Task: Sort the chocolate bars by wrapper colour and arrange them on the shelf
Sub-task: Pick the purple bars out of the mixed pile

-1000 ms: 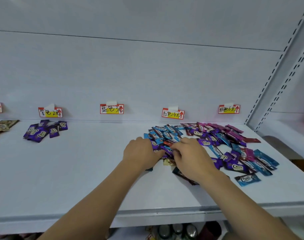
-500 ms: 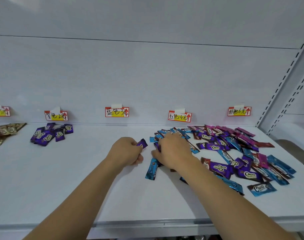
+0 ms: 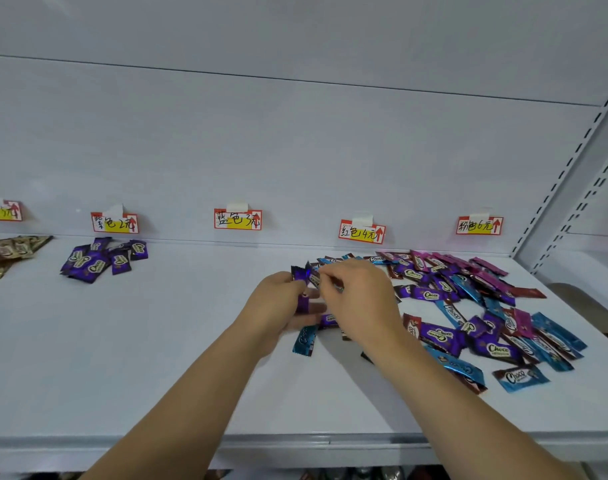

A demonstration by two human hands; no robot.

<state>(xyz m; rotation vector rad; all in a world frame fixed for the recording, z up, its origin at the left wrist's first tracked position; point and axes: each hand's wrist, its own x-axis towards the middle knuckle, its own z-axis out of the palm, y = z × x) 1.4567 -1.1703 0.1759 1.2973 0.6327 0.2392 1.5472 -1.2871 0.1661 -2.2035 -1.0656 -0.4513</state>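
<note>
My left hand [image 3: 278, 303] grips several purple chocolate bars [image 3: 300, 277] just above the white shelf [image 3: 139, 358]. My right hand [image 3: 359, 299] is right beside it, its fingers pinching another purple bar [image 3: 314, 278] against that bunch. A blue bar [image 3: 304, 339] lies on the shelf under my left hand. To the right spreads a mixed pile [image 3: 468, 306] of purple, blue, pink and dark red bars. A sorted purple group [image 3: 101, 259] sits at the back left under its label, and a brown-gold group [image 3: 8, 252] lies at the far left edge.
Five red and yellow price labels are taped along the back wall, among them the purple one [image 3: 114, 223], the blue one [image 3: 237, 219] and the red one [image 3: 362, 232]. A perforated upright [image 3: 555, 188] bounds the shelf on the right. The grey front edge [image 3: 330, 441] runs below my arms.
Both hands have lifted out of the mixed pile and come together. My left hand now holds more purple bars, and my right hand brings another one to it.
</note>
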